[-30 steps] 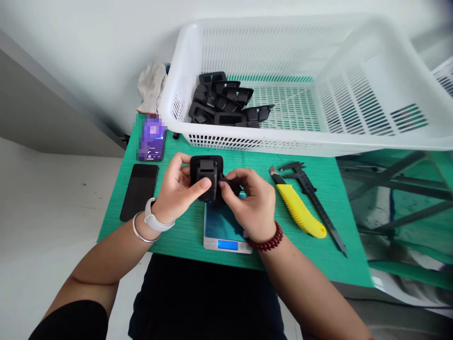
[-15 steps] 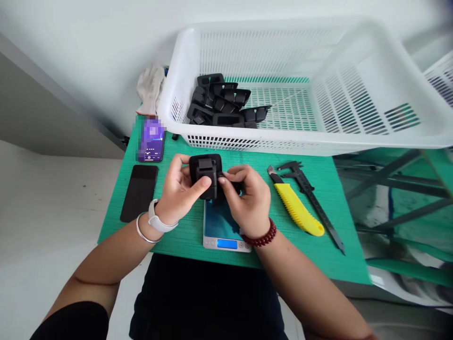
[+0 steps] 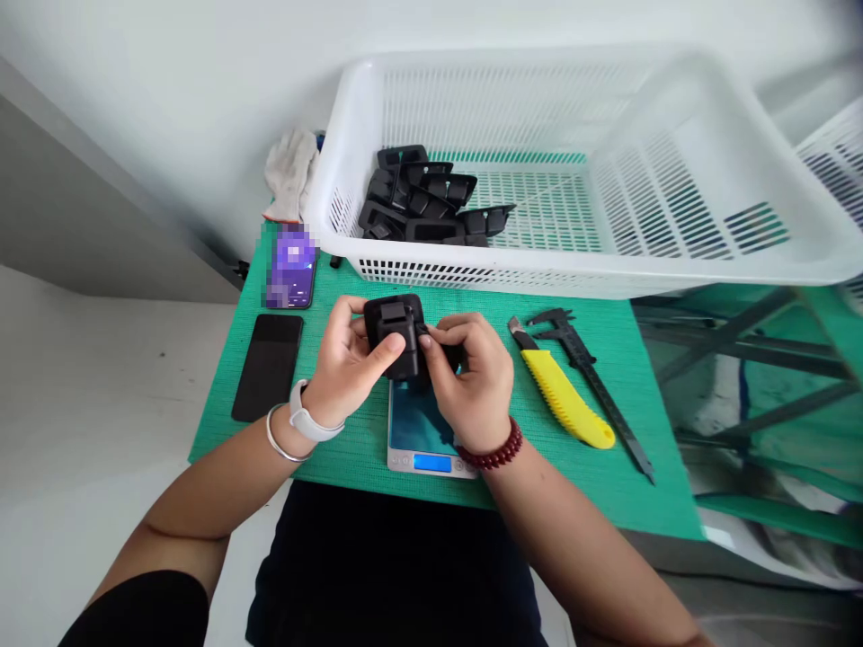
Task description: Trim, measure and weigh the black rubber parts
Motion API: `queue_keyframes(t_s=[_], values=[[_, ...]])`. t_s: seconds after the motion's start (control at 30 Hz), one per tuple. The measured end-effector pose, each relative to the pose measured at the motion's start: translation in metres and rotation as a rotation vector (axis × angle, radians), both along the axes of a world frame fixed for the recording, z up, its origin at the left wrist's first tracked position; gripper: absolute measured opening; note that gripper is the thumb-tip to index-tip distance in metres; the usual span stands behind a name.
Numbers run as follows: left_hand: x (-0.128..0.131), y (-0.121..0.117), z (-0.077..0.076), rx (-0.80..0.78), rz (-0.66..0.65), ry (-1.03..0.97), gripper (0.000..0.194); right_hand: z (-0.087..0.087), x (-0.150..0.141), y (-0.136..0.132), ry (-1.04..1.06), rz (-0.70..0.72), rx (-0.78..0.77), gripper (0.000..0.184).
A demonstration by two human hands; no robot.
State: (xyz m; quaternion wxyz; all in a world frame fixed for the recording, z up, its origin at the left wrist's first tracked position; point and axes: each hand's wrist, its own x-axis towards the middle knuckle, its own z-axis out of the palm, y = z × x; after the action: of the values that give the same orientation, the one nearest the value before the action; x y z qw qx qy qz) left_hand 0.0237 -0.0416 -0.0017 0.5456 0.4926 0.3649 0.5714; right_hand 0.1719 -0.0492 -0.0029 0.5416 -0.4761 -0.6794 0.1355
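My left hand (image 3: pixel 354 355) is closed on a black plastic part (image 3: pixel 397 337), thumb lying across its raised box-like middle. At the part's right edge, my right hand (image 3: pixel 468 377) pinches with thumb and forefinger; a small dark bit shows between the fingertips, too small to name. Another dark shape shows behind my right fingers, mostly hidden. Below both hands lies a digital scale (image 3: pixel 404 461) with a lit blue display, its plate partly covered by my right hand.
A white plastic basket (image 3: pixel 485 274) at the back holds several black parts (image 3: pixel 424 198). To the right lie a yellow utility knife (image 3: pixel 566 395) and a caliper (image 3: pixel 597 386). Two phones (image 3: pixel 268 368) and a work glove (image 3: pixel 291 175) are at the left of the green table (image 3: pixel 351 458).
Hardly anything differs. My left hand and the black part have shifted very slightly to the right, and the view has moved a little. Both hands keep their grips.
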Motion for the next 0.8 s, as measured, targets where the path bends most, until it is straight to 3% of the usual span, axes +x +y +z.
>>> queue_keyframes(t_s=[0.13,0.3,0.47,0.67,0.8], values=[[0.0014,-0.0008,0.0010,-0.054,-0.082,0.010,0.036,0.0004,0.0010,0.0011,0.040,-0.050,0.027,0.017],[-0.0062,0.0061,-0.0017,0.000,0.015,-0.022,0.035,-0.0020,-0.0031,-0.0014,-0.018,0.034,-0.012,0.016],[-0.0033,0.0046,-0.0020,-0.044,-0.059,0.009,0.034,0.0000,-0.0043,0.0001,0.018,-0.086,0.030,0.017],[-0.0032,0.0040,0.0016,-0.003,0.034,0.010,0.036,-0.0003,-0.0070,-0.0017,0.007,-0.033,0.002,0.017],[-0.0009,0.0031,0.0008,-0.050,-0.036,0.021,0.035,0.0012,-0.0065,0.0007,0.028,-0.105,0.039,0.018]])
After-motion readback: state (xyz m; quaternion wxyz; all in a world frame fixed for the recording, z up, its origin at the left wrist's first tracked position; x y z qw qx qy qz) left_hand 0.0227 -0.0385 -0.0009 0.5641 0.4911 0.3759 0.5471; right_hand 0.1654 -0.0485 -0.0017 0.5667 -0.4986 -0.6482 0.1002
